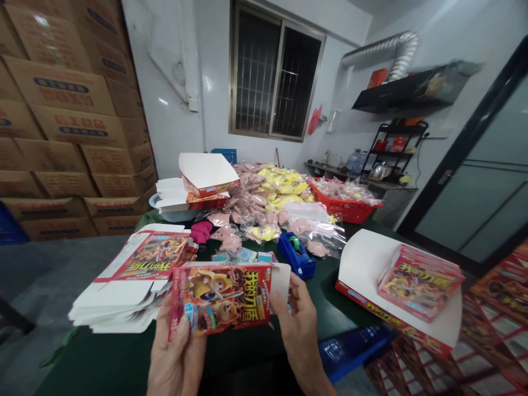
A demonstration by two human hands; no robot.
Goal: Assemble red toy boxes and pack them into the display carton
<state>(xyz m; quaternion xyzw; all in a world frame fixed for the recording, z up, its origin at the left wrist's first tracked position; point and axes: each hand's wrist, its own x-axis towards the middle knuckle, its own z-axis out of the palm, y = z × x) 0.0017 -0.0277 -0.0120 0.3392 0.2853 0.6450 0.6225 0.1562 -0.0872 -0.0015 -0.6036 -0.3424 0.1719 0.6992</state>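
Flat red printed cardboard carton (223, 300), held above the green table (124, 363) edge: left hand (175, 357) pinches its lower left corner, right hand (299, 324) grips the white end flap, keeping it spread; stack of flat carton blanks (127, 286) lies just left, within reach

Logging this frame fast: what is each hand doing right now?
Left hand: closed on the red printed carton, at its left end.
Right hand: closed on the same carton's right end.
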